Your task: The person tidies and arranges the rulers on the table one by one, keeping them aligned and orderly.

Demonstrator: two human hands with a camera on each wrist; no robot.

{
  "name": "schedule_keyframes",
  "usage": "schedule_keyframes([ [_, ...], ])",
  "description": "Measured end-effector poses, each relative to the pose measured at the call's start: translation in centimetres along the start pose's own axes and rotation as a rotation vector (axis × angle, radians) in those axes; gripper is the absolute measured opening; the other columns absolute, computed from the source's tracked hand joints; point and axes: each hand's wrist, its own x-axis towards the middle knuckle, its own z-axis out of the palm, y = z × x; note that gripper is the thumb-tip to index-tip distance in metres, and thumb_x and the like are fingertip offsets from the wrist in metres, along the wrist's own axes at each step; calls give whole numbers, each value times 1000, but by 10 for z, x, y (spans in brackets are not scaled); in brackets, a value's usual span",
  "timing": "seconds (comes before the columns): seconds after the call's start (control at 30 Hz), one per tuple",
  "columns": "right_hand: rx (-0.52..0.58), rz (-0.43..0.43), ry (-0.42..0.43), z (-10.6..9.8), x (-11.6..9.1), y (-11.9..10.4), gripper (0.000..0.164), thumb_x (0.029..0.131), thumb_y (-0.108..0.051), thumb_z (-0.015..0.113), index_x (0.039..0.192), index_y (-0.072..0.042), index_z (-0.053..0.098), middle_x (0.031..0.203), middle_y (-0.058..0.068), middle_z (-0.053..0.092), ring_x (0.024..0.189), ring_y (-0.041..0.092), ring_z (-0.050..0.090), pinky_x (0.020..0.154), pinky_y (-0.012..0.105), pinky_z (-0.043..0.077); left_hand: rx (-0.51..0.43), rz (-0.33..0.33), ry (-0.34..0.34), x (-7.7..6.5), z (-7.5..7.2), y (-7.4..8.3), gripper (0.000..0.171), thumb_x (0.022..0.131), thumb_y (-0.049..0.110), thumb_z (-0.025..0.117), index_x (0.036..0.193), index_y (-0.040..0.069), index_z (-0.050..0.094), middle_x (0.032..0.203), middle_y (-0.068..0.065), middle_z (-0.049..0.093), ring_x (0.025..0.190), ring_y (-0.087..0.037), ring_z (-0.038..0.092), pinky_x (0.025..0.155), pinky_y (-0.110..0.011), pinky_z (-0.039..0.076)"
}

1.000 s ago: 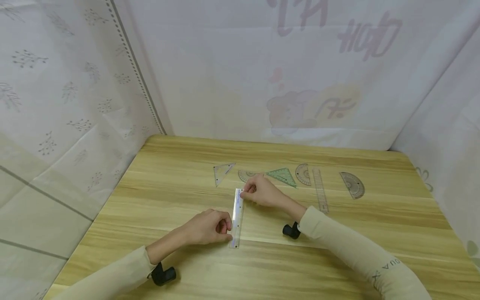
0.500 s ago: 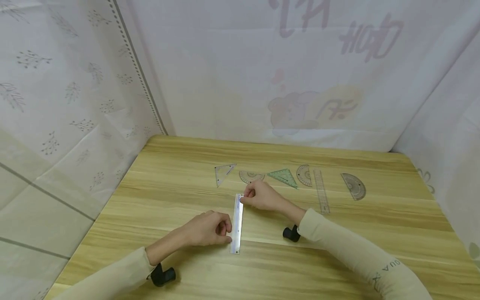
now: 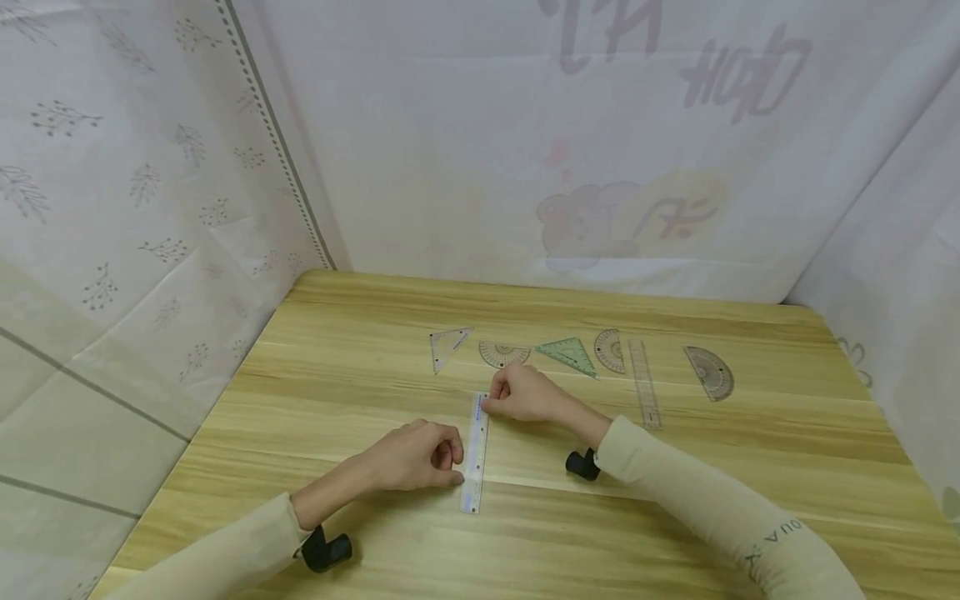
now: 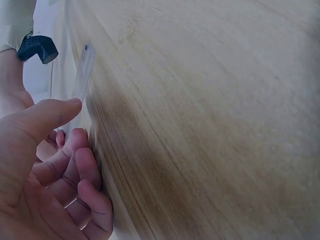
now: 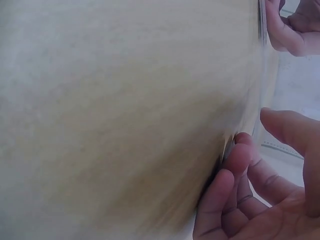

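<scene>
Right hand [image 3: 529, 395] pinches ruler [image 3: 473, 467]; protractor [image 3: 501, 353] lies just beyond this grip. Left hand [image 3: 411, 456] adjoins ruler's left edge; pinch cannot be confirmed.

Clear ruler [image 3: 474, 454]: bluish-white sheen, dark dots along right edge. Runs away from the person over wooden tabletop [image 3: 360, 358], far end slightly right. Left hand [image 3: 411, 456] at left edge, right hand [image 3: 531, 393] at far end; grip unclear.
</scene>
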Motion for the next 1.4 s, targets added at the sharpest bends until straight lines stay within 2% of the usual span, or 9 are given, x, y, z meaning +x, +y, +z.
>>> schedule_keyframes([
  [0.23, -63, -19, 3, -2, 1, 0, 21, 92, -25, 77, 78, -15, 67, 69, -4, 62, 60, 11, 55, 57, 27, 46, -24, 25, 17, 1, -2, -3, 20, 87, 22, 82, 96, 18, 65, 75, 13, 59, 67, -4, 54, 62, -26, 47],
  [0.47, 38, -66, -66, -8, 3, 7, 15, 93, -22, 77, 94, -10, 67, 77, -2, 65, 66, 13, 60, 62, 30, 52, -49, 38, 23, 2, -5, -6, 22, 86, 21, 83, 99, 16, 66, 77, 12, 60, 68, -6, 55, 63, -27, 48],
  [0.67, 91, -92, -118, -11, 3, 13, 22, 91, -21, 79, 105, -8, 67, 82, 0, 66, 71, 14, 60, 66, 30, 52, -52, 35, 31, 3, -9, -8, 25, 86, 19, 83, 103, 14, 65, 78, 11, 61, 70, -7, 56, 65, -29, 50],
  [0.9, 125, -115, -144, -13, 2, 17, 27, 92, -17, 78, 113, -4, 67, 83, 2, 66, 69, 14, 62, 65, 30, 53, -54, 50, 51, 4, -13, -10, 25, 87, 17, 83, 104, 11, 65, 78, 10, 61, 69, -7, 56, 64, -29, 50],
  [1.13, 173, -85, -146, -18, -1, 20, 35, 91, -20, 79, 119, -4, 66, 90, 4, 67, 76, 17, 65, 67, 32, 55, -45, 24, 75, 6, -19, -17, 24, 88, 17, 82, 104, 13, 65, 79, 10, 61, 70, -8, 57, 65, -29, 50],
  [1.4, 191, -51, -121, -24, 0, 23, 36, 90, -19, 80, 119, -2, 66, 91, 5, 65, 78, 19, 65, 65, 33, 56, -73, -2, 90, 8, -28, -23, 24, 87, 14, 82, 104, 10, 65, 80, 7, 60, 71, -10, 56, 65, -29, 50],
])
